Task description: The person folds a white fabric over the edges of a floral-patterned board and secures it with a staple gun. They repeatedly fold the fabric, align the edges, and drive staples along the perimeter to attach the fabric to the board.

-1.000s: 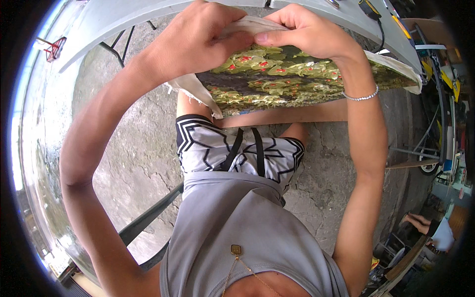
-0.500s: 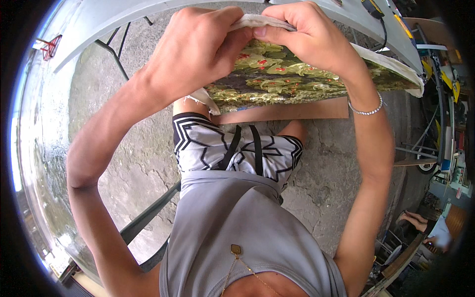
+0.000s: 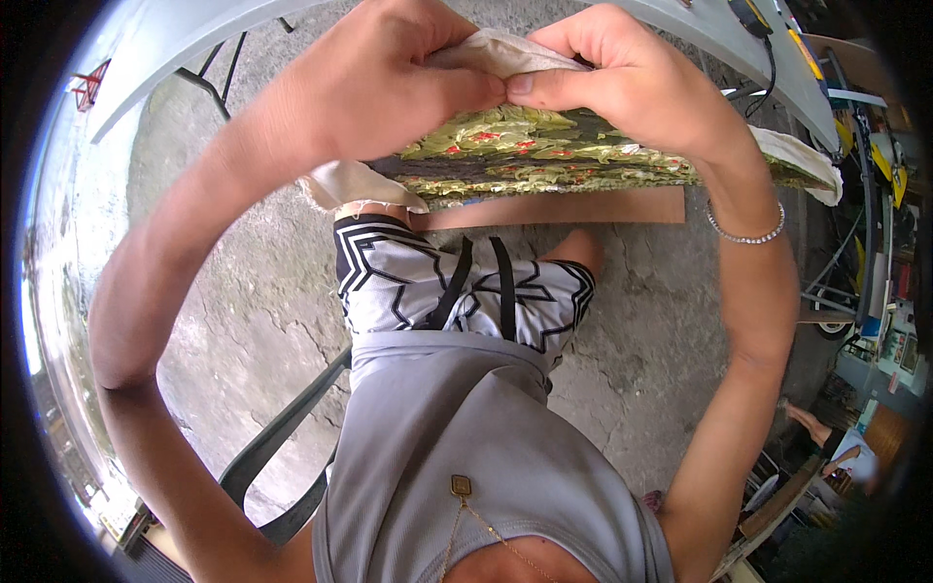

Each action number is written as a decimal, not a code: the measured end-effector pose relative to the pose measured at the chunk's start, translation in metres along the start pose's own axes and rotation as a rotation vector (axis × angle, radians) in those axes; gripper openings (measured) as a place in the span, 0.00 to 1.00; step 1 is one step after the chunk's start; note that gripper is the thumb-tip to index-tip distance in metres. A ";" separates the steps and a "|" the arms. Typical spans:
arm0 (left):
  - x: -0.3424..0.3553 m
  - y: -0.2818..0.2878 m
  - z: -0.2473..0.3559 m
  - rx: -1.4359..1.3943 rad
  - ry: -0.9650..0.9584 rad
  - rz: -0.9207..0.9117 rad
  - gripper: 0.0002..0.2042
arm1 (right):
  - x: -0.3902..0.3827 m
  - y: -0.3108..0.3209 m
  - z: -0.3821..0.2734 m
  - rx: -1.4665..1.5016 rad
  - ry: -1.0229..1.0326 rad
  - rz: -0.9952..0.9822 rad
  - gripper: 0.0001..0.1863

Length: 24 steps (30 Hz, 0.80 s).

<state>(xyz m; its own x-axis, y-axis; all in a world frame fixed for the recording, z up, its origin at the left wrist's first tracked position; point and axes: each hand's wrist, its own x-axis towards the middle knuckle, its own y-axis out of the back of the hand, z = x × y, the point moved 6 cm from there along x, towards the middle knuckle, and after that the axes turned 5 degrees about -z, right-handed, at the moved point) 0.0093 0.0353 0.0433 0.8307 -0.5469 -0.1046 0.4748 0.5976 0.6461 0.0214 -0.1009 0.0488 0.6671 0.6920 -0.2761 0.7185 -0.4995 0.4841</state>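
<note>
A painted canvas, thick with green and yellow strokes and red dabs, spans the space in front of my knees. Its bare cream edge folds over along the top. My left hand pinches that edge from the left, and my right hand grips it from the right; the two thumbs meet at the middle. Some fingers are hidden behind the cloth. A frayed canvas corner hangs by my left knee, and another pale flap sticks out at the far right.
A brown flat board lies below the canvas. Beyond it stands a grey-white table with a black corded tool. A dark green chair arm is at my left. Another person sits far right among clutter.
Both hands still pinch the canvas edge, but my arms have spread wider apart. More of the left corner shows now, and more of the folded edge lies between my hands.
</note>
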 end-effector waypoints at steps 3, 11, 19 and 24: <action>0.005 -0.003 -0.008 -0.163 0.130 -0.109 0.13 | -0.001 0.003 -0.002 -0.006 -0.027 -0.084 0.10; 0.006 -0.009 -0.016 -0.433 0.297 -0.142 0.16 | 0.007 0.004 0.000 0.066 -0.158 -0.189 0.11; 0.018 -0.033 -0.031 -0.692 0.275 -0.632 0.21 | 0.009 -0.009 0.023 -0.002 -0.132 -0.061 0.08; 0.024 -0.036 -0.032 -0.803 0.234 -0.630 0.18 | 0.002 -0.008 0.021 0.059 -0.226 -0.045 0.08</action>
<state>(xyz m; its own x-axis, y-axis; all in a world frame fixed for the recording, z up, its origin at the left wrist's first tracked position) 0.0217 0.0194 -0.0067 0.3609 -0.8184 -0.4472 0.8233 0.5049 -0.2595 0.0209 -0.1067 0.0266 0.6566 0.5831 -0.4783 0.7542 -0.5052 0.4195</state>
